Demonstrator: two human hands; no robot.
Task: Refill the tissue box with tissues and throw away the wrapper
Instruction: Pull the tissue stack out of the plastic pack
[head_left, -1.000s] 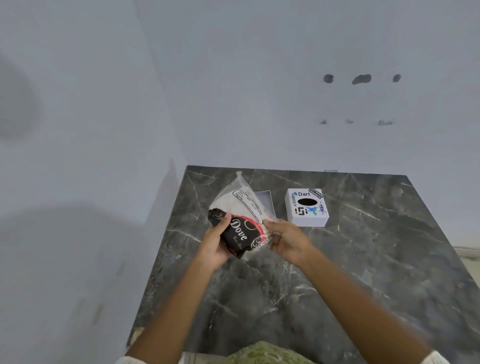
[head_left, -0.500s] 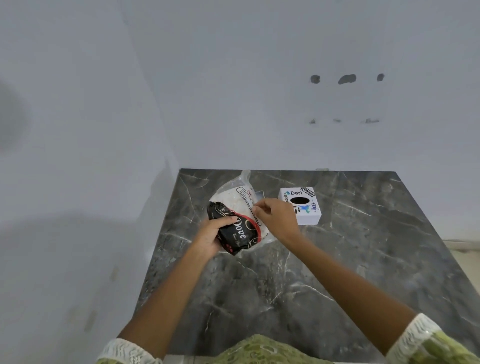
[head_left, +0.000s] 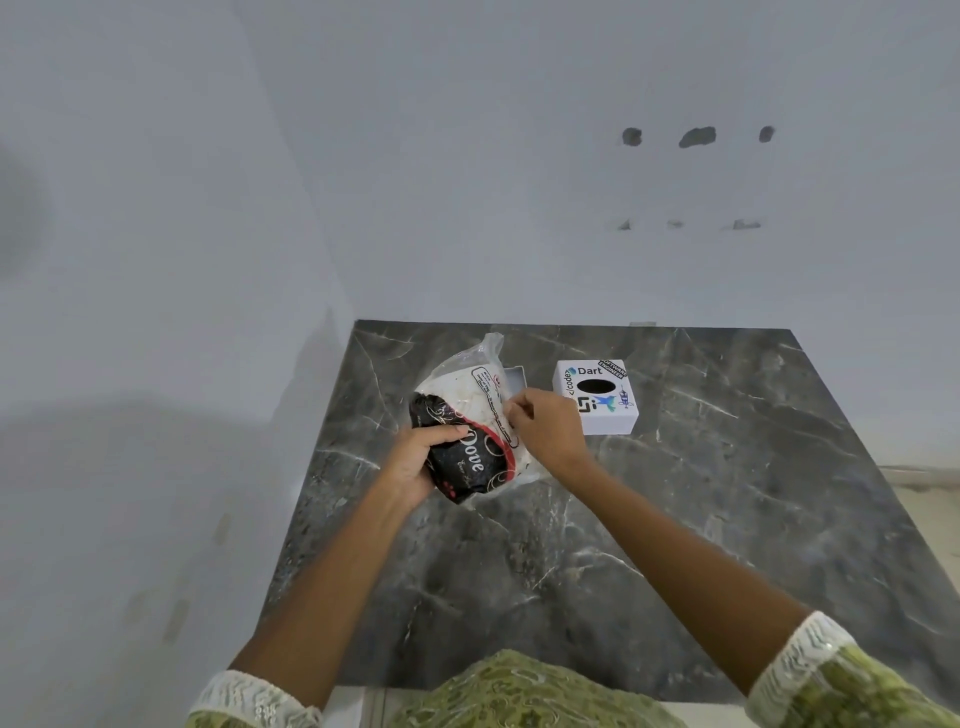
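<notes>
Head view: tissue pack (head_left: 470, 431) hides tray (head_left: 515, 375) behind.

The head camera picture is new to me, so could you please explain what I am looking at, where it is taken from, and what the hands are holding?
There is no machine here: a person is working with two bare hands, and the camera sits on the person's head, looking forward and down. That is why both forearms reach into the picture from the bottom.

The surface is a dark marble tabletop set against pale walls. On it stands a white tissue box with stickers and a dark oval opening on top. Something pale and flat lies behind the pack, mostly hidden.

The left hand grips a plastic pack of tissues, clear at the top and black at the bottom, lifted and tilted. The right hand pinches the wrapper's right edge, probably to open it. Nothing has gone into the box yet.
</notes>
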